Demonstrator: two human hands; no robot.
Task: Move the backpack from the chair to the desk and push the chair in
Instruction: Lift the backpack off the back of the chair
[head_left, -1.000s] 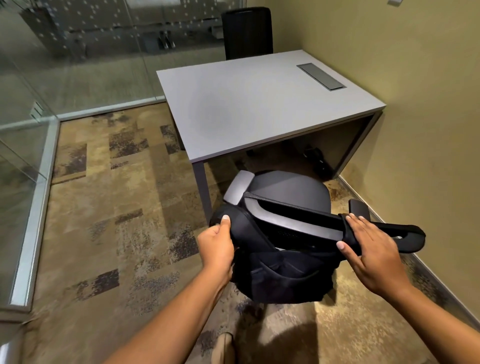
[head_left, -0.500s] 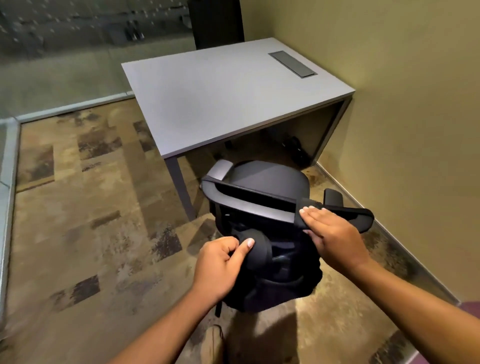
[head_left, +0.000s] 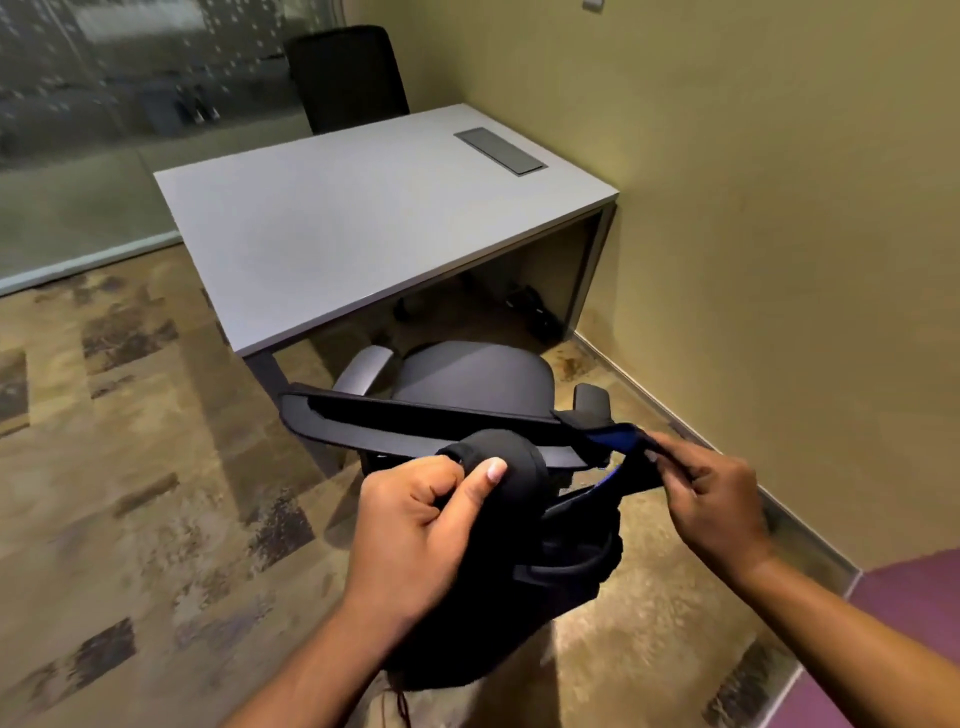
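A black backpack (head_left: 524, 587) hangs behind the backrest of a dark office chair (head_left: 478, 376), on my side of it. My left hand (head_left: 421, 525) is closed on the loop handle at the bag's top. My right hand (head_left: 706, 499) pinches a black strap with blue lining that comes off the backrest's right end. The chair's seat faces the grey desk (head_left: 363, 223), pulled out a little from its near edge. The bag's lower part is hidden by my left arm.
A second black chair (head_left: 348, 78) stands behind the desk's far side. A grey cable hatch (head_left: 500, 150) is set in the desktop near the yellow wall (head_left: 779, 234) on the right. Glass partitions (head_left: 78, 130) close off the left and back. Patterned carpet lies to the left.
My left hand moved from the bag's side to its top loop and closed on it. My right hand left the backrest's top edge and took hold of the strap.
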